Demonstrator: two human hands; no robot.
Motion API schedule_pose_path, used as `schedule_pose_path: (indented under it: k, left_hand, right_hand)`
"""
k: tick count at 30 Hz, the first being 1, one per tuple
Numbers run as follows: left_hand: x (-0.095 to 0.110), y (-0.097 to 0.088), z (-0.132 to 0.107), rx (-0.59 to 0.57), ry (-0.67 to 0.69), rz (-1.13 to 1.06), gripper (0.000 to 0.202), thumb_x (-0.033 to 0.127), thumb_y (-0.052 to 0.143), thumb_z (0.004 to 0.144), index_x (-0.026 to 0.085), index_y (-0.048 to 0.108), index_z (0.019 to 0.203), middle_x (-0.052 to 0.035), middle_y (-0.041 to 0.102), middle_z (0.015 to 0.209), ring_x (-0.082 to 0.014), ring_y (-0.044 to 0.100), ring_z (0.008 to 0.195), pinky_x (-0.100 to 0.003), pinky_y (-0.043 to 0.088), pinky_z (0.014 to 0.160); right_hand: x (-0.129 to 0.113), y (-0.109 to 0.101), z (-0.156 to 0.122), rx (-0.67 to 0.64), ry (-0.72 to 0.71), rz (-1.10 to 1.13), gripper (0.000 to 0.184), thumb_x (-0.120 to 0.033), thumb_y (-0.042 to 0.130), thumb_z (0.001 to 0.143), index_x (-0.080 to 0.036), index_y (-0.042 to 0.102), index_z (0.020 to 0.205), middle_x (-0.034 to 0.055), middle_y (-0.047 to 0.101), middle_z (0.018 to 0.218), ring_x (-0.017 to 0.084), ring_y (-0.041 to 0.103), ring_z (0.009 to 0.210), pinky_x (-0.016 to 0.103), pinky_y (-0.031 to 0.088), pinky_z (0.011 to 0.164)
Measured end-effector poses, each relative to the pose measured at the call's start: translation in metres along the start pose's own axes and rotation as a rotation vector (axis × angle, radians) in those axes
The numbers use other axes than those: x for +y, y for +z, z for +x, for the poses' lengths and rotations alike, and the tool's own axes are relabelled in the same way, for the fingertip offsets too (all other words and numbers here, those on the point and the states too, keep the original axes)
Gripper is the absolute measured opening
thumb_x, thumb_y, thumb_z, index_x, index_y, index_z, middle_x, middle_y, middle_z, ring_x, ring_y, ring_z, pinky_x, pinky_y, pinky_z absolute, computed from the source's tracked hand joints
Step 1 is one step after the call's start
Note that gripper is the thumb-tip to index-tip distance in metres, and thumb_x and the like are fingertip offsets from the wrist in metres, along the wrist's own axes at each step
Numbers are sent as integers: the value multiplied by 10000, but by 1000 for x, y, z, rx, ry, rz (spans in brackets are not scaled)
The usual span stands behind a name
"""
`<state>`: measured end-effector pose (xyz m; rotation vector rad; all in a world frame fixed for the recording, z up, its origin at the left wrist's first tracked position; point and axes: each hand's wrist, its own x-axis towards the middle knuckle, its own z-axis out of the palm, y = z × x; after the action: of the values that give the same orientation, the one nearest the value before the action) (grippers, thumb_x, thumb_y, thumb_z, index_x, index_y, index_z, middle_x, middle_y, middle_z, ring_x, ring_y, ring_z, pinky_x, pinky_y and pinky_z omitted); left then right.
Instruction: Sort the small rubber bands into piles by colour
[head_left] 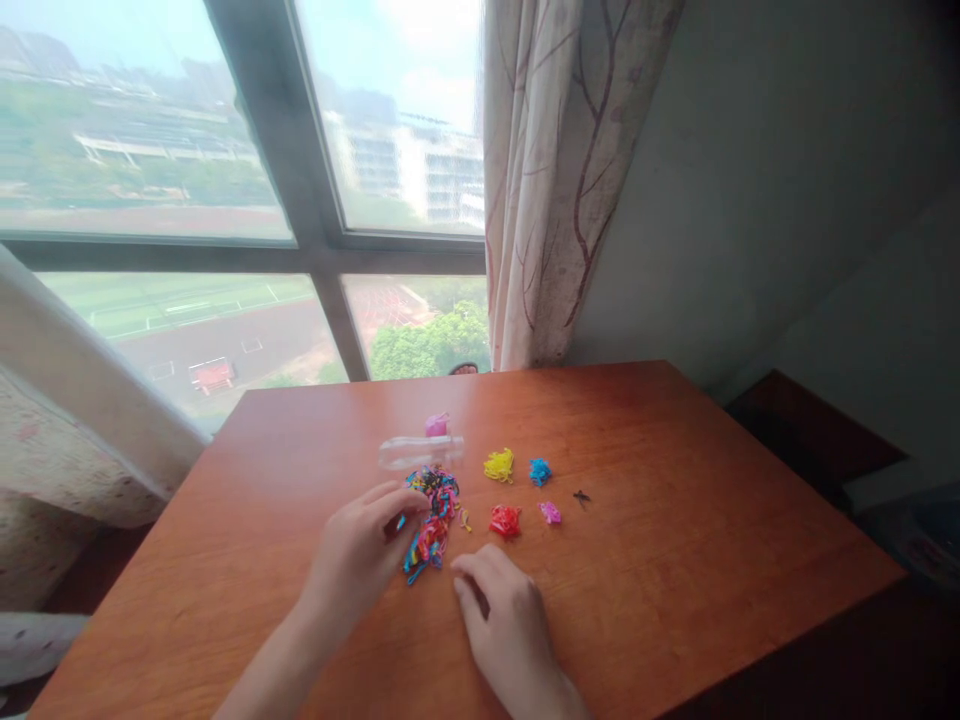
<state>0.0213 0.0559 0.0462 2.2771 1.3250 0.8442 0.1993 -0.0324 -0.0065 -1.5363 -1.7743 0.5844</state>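
A mixed pile of small coloured rubber bands (pixel 433 520) lies on the wooden table. My left hand (pixel 367 535) is over the pile's left side, its thumb and forefinger bent around some bands with a gap between the tips; no band is clearly gripped. Just right of the pile, my right hand (pixel 506 610) rests low at the table, fingers loosely curled, thumb a little apart and nothing visible in it. Sorted heaps sit to the right: yellow bands (pixel 499 465), blue bands (pixel 539 472), red bands (pixel 505 520), pink bands (pixel 550 513) and a few black bands (pixel 582 497).
Behind the pile a clear plastic bottle (pixel 405 452) lies on its side, with a pink object (pixel 436 425) beyond it. The wooden table (pixel 675 520) meets a window (pixel 322 255) and a curtain (pixel 551 200) at its far side.
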Motion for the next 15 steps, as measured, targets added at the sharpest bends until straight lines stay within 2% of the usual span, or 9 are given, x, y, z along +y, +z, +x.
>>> schedule_pose_path:
  k: [4,7,12,15]
  left_hand:
    - [-13,0,-30,4,-2,-10,174,250,540,891,218,698,825,17,671,710,-100,581,564,-178,432,533]
    - [-20,3,-43,7,-7,-6,186,240,527,898,218,700,834,17,663,701,-102,592,569,-179,442,545]
    - [-26,7,-50,42,-23,-14,180,209,525,891,225,703,871,26,669,713,-99,607,576,-174,452,552]
    - [-26,8,-50,55,-24,-26,181,187,526,881,227,702,884,30,670,717,-94,602,569,-169,451,549]
  right_hand:
    - [0,0,1,-32,40,-17,218,-59,576,867,-255,671,882,-19,643,842,147,631,779,211,406,709]
    - [-2,-1,4,-35,60,-22,215,-62,592,863,-259,679,872,-23,656,844,145,637,778,208,410,718]
    - [-8,-1,10,-45,55,-126,152,-127,611,874,-264,671,901,-28,681,824,157,639,734,225,394,657]
    - [-12,1,15,-51,46,-163,175,-141,630,860,-269,668,974,-29,679,818,159,630,697,237,386,632]
